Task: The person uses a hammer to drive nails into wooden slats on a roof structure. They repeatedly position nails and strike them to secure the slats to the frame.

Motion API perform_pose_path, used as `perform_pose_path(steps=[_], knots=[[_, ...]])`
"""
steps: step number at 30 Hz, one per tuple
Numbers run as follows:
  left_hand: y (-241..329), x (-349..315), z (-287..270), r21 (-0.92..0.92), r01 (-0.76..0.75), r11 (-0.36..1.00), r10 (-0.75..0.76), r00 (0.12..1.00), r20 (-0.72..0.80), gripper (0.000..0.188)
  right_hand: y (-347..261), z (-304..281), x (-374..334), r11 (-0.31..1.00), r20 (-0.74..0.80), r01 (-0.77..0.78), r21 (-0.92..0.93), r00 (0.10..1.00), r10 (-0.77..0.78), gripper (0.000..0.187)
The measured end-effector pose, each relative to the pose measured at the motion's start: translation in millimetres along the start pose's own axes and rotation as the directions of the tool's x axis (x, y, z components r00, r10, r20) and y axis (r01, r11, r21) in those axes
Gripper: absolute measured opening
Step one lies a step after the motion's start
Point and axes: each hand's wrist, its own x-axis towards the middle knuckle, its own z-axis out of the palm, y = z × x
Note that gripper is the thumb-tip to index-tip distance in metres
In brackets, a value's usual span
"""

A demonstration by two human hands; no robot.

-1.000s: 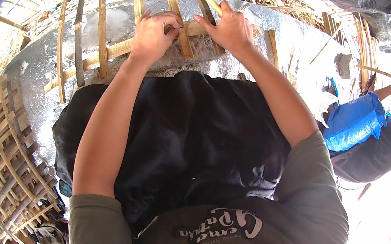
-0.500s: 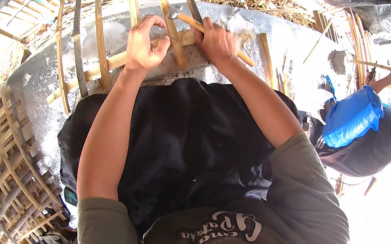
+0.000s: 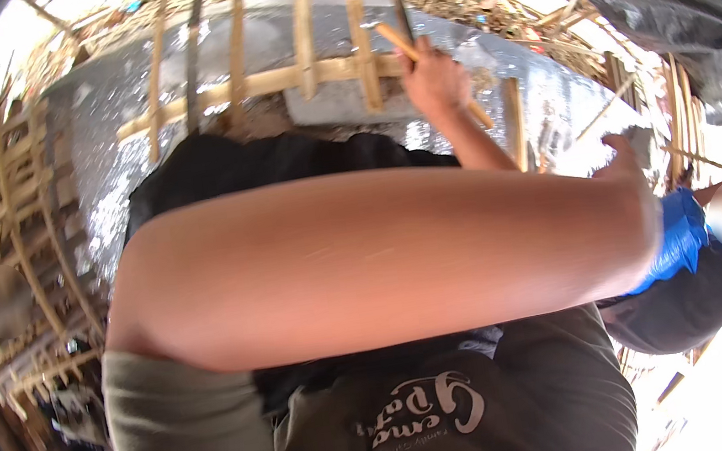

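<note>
Just near slat edges (image 3: 364,59), hammer (image 3: 396,39)

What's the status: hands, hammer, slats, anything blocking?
Right hand gripping hammer by its handle, near the bamboo slats. Left hand out at picture's right, grip unclear. Slats cross a crosspiece. Left forearm blocks mid-view.

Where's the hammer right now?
In the head view, the hammer is in the upper part, right of centre, gripped in the person's right hand, with its head end close beside a pale slat.
</note>
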Motion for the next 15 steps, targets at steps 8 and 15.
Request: perform_pose_path(steps=[8,15], knots=[[29,43,56,-0.117,-0.03,0.993,0.004,0.978,-0.209,0.019,12,30,-3,0.998,0.168,-0.014,0.053,0.986,0.005,0.05],[26,69,67,-0.121,-0.001,0.993,-0.038,0.948,-0.317,0.025,13,9,7,0.991,0.038,0.021,-0.133,0.999,-0.016,0.052]])
